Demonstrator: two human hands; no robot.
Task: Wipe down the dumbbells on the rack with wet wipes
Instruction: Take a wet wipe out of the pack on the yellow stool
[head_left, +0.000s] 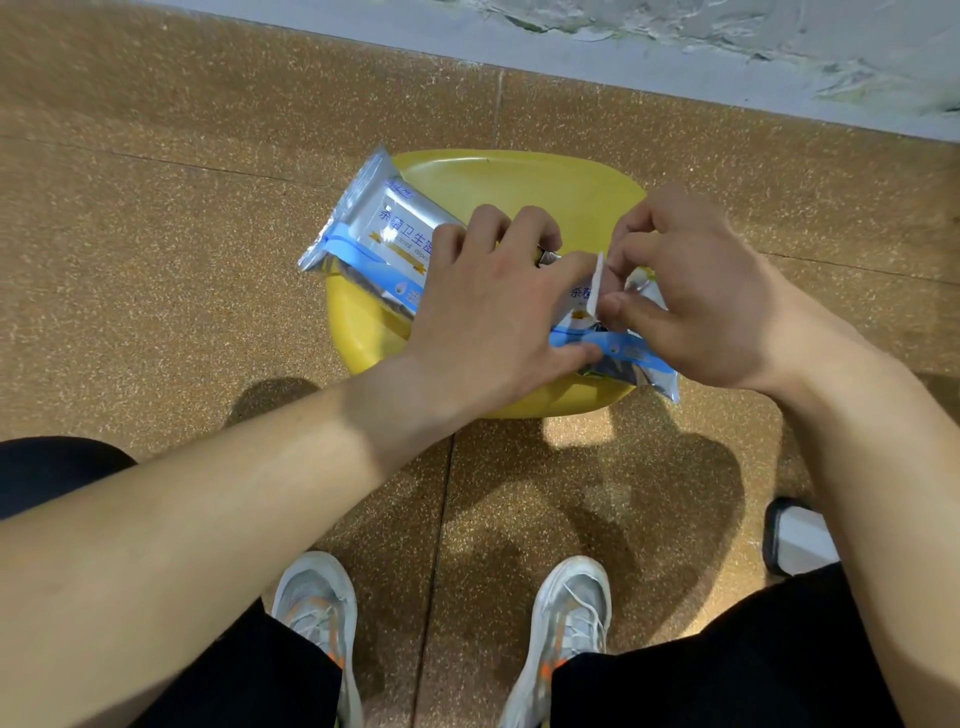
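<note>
Floor (156, 260) of speckled brown tiles carries a yellow basin (519, 176) near the wall. Two silver-and-blue wipe packs lie across the basin. The far pack (379, 228) rests over the left rim, its near end hidden by the left grip (493, 312). The near pack (623, 353) lies over the right rim, under both grips. The left grip curls over the near pack, thumb on its blue band, holding it. The right grip (696, 291), just beside the left, pinches a small white flap (597, 286) on the near pack between thumb and forefinger.
</note>
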